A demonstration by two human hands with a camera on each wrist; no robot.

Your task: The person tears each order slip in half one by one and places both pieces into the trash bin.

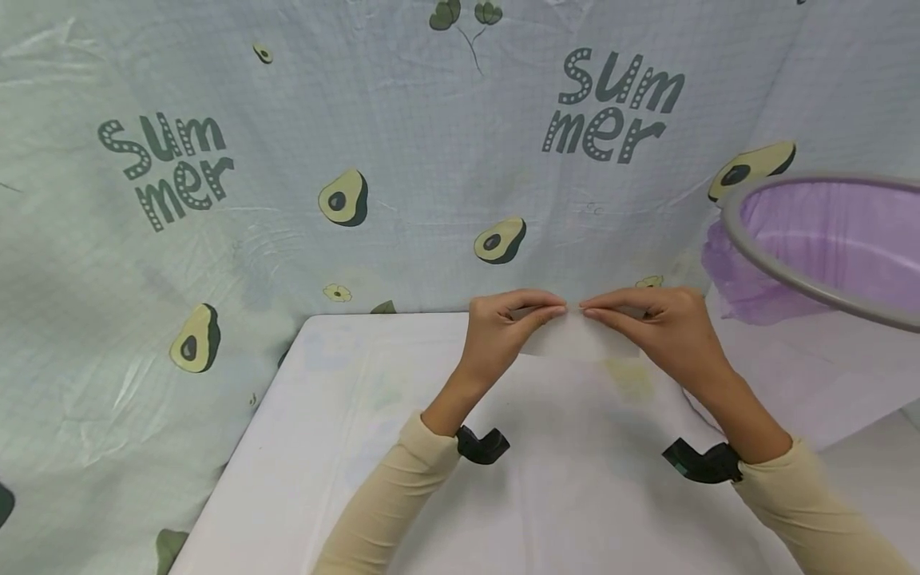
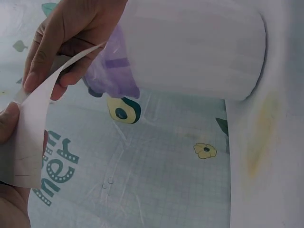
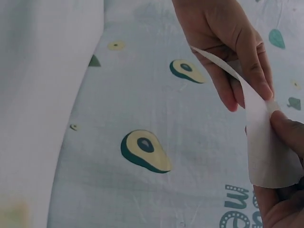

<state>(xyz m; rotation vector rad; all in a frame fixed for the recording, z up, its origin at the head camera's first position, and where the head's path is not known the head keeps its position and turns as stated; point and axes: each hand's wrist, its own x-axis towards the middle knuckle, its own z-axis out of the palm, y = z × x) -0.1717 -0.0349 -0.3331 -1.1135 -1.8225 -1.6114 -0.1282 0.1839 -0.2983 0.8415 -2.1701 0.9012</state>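
A small sheet of white paper (image 2: 33, 142) is held up between both hands over the far edge of the white-covered table. My left hand (image 1: 506, 323) pinches its upper edge between thumb and fingers. A little to the right, my right hand (image 1: 657, 323) pinches the same edge, the fingertips of the two hands almost meeting. In the right wrist view the paper (image 3: 266, 147) bends in a curve, with fingers behind it and thumb in front. Against the pale table the sheet (image 1: 575, 339) is faint in the head view.
The white table cover (image 1: 345, 447) has a yellowish stain (image 1: 628, 379) below the right hand. At the right stands a grey-rimmed container (image 1: 791, 279) with a purple bag liner (image 1: 812, 224). Behind the table hangs a pale curtain (image 1: 402, 96) printed with avocados and lettering.
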